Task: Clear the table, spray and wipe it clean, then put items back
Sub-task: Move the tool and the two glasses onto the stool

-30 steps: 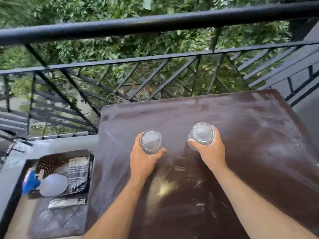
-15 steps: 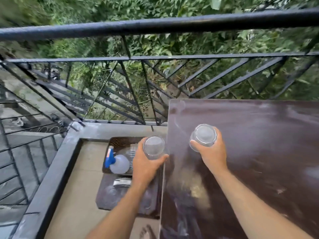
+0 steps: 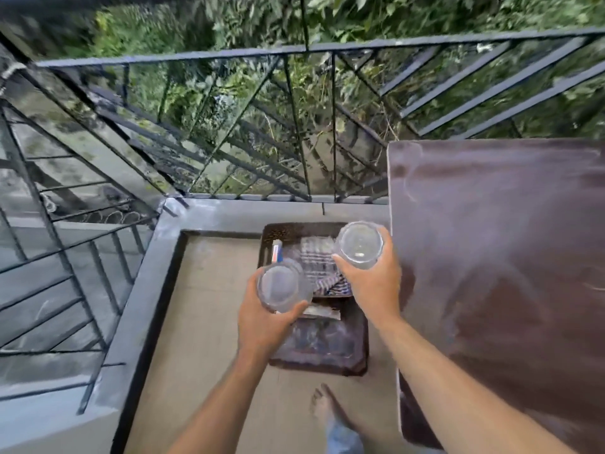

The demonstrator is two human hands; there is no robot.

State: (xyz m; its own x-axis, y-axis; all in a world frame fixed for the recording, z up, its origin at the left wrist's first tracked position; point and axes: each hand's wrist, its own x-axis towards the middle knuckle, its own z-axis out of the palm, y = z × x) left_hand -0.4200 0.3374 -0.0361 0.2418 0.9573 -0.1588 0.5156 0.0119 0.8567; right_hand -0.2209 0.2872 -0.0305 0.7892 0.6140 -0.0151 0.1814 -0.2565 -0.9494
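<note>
The dark brown table top [image 3: 510, 257] is cut off by the right edge, the striped cloth [image 3: 316, 260] in the dark brown tray [image 3: 357, 355] is partly hidden behind two clear glass tumblers [image 3: 281, 285], and the whole scene is smeared by motion blur.

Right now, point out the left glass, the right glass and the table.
left glass [image 3: 281, 286], head view, on its round mouth.
right glass [image 3: 359, 244], head view, on its round mouth.
table [image 3: 497, 231], head view, on its bare brown top.
</note>
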